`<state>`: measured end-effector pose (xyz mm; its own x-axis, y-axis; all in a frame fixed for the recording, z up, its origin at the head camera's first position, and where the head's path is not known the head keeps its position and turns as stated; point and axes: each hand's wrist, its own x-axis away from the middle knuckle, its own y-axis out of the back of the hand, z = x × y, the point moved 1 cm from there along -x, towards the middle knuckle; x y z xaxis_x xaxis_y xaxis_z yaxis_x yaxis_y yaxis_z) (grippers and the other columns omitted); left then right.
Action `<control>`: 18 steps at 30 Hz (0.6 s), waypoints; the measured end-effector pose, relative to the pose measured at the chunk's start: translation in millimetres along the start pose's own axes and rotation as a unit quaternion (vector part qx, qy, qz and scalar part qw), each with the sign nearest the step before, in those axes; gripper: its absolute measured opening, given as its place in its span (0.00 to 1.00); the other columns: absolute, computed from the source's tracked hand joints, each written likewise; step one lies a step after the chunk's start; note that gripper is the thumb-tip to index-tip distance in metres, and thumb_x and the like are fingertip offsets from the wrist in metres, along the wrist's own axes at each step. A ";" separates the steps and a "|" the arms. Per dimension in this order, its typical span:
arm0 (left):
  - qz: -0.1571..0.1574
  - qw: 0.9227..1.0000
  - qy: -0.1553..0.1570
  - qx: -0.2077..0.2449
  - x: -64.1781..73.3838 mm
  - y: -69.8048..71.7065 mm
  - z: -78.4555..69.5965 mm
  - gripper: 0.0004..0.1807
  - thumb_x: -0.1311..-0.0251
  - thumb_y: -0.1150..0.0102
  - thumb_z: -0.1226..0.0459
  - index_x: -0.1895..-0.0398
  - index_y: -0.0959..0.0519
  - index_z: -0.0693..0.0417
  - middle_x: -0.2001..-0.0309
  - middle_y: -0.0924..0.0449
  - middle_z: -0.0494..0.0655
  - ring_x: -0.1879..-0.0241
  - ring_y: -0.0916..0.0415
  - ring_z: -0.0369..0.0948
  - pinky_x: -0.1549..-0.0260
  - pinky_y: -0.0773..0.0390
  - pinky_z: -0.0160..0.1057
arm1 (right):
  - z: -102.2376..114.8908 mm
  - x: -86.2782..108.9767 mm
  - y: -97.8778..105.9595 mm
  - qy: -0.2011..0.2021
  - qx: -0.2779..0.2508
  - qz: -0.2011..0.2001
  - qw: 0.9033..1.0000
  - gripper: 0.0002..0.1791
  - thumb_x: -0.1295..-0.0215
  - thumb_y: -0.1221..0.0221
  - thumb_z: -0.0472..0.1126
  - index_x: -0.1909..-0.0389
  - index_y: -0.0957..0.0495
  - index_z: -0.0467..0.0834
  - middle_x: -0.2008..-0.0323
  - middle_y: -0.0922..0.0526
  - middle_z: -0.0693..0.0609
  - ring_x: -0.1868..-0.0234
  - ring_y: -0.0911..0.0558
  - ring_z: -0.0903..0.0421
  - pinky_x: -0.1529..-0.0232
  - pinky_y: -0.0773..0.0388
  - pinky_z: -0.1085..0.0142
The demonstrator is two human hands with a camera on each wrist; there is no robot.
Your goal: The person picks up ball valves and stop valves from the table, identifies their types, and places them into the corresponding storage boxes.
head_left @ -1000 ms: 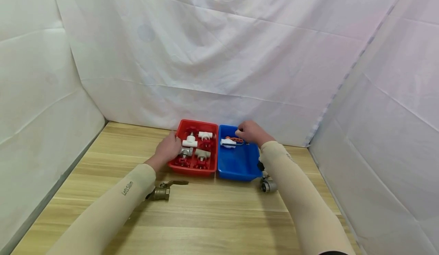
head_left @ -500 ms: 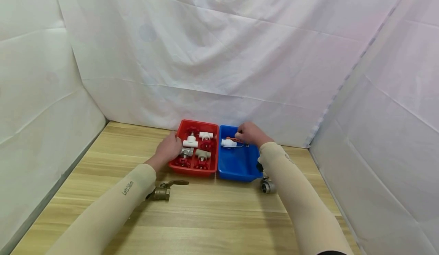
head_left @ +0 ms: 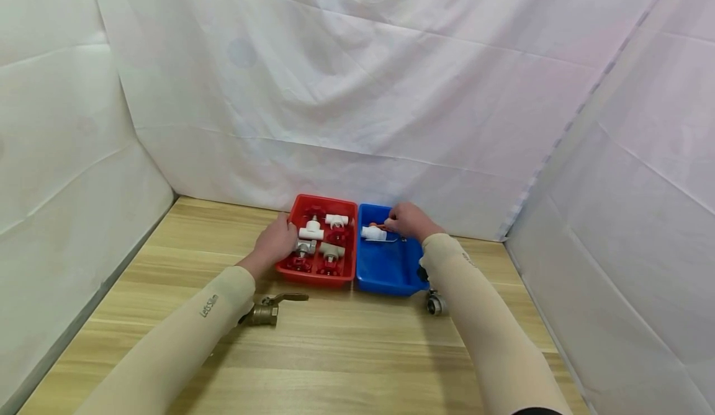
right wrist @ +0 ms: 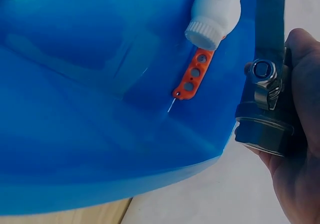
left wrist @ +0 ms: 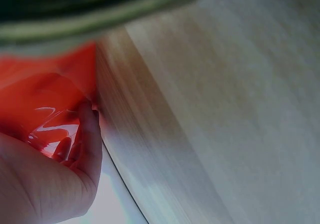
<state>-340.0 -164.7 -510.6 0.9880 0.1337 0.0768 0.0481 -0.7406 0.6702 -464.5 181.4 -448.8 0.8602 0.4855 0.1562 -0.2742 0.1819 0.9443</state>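
Right grip (head_left: 412, 221): I hold a dark metal valve (right wrist: 265, 96), cylindrical body, flat lever, shiny hex nut | Location: at blue tray's (head_left: 391, 269) far-right corner | Left grip (head_left: 276, 240): I clasp red tray's (head_left: 315, 278) left rim

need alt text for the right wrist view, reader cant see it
Right hand gripping a metal valve with a dark lever, at the edge of a blue tray; inside the tray lies a white plastic valve with an orange handle.

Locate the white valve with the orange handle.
In the head view, the white valve lies inside the blue tray, near its left wall beside the red tray, just left of the right hand.
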 end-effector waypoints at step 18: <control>0.000 1.000 0.001 0.001 1.2 1.2 0.5 0.30 0.14 0.65 0.56 0.21 0.38 0.66 0.38 0.21 0.65 0.45 0.20 0.58 0.39 0.18 0.64 | 1.9 -2.7 -5.1 -0.013 -0.021 0.008 1.000 0.24 0.16 0.40 0.46 0.75 0.18 0.38 0.81 0.30 0.53 0.75 0.23 0.52 0.68 0.24 0.60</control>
<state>-338.6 -165.7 -510.1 0.9876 0.1355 0.0791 0.0481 -0.7416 0.6691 -464.6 177.5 -453.5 0.8664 0.4666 0.1781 -0.3046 0.2110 0.9288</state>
